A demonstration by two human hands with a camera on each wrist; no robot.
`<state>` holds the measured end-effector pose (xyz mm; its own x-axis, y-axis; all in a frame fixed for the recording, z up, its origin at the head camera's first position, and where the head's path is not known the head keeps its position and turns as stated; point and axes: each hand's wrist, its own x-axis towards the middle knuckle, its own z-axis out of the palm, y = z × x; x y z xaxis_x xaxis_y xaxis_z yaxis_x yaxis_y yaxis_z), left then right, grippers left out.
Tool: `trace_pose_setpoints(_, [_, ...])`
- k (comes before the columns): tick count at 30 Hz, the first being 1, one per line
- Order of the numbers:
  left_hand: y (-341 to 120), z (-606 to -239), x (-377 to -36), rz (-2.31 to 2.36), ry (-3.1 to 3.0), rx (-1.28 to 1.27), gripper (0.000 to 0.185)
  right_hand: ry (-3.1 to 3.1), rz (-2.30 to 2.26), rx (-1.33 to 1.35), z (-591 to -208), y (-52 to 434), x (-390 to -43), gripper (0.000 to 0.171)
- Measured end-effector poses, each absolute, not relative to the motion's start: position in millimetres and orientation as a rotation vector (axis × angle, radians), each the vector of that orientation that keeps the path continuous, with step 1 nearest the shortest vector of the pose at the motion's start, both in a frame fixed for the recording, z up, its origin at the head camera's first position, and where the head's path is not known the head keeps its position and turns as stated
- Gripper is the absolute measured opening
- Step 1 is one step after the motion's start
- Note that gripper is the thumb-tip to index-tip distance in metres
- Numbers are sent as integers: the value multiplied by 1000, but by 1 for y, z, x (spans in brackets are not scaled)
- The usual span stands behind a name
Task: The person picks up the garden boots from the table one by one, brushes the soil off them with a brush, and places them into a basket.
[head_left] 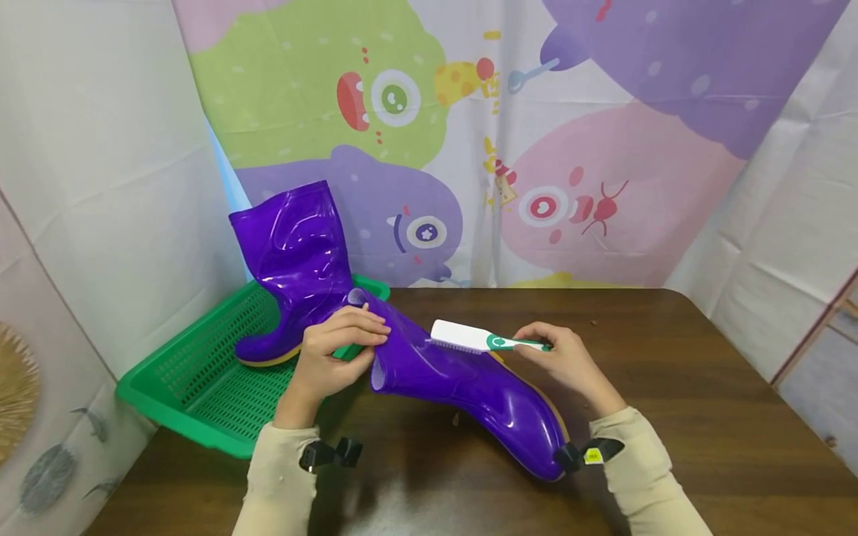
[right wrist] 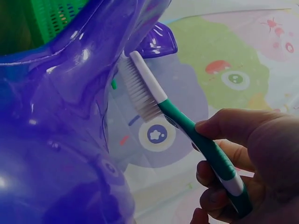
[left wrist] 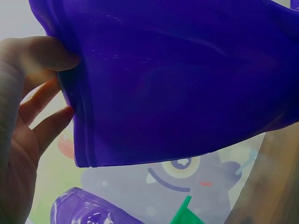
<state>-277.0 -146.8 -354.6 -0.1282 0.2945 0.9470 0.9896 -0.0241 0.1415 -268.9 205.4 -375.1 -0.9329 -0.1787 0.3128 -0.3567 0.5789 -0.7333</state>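
Observation:
A glossy purple rain boot (head_left: 462, 365) lies tilted above the brown table, its toe pointing to the lower right. My left hand (head_left: 338, 350) grips the rim of its shaft; in the left wrist view the thumb and fingers pinch the boot's top edge (left wrist: 84, 112). In my right hand (head_left: 559, 353) is a white and green scrub brush (head_left: 462, 336), held by its handle (right wrist: 205, 144). The bristles (right wrist: 138, 88) face the boot's shaft and touch or nearly touch it. A second purple boot (head_left: 302, 260) stands in the green basket at the left.
The green plastic basket (head_left: 167, 372) with slotted walls sits at the table's left back. Behind the brown table (head_left: 670, 372) hangs a cartoon-print curtain (head_left: 570, 149). White cloth (head_left: 121, 171) hangs at the left side.

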Motion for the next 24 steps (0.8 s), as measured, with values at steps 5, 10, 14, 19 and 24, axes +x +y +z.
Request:
trace_pose_setpoints(5, [-148, -354, -277, -1181, -1523, -1382, 19, -2590, 1273, 457, -373, 206, -268, 14])
trace_pose_setpoints(10, [-148, -355, -277, -1179, -1519, -1387, 15, -2568, 1213, 499, -367, 208, -264, 14])
trace_pose_setpoints(14, [-149, -356, -278, -1181, -1523, -1383, 15, -2518, 1190, 560, -359, 212, -258, 14])
trace_pose_setpoints(19, [-150, -357, -278, -1182, -1530, -1379, 16, -2422, 1208, 636, -349, 218, -251, 14])
trace_pose_setpoints(24, [-151, -357, -278, -1187, -1526, -1387, 14, -2322, 1336, 680, -343, 227, -250, 15])
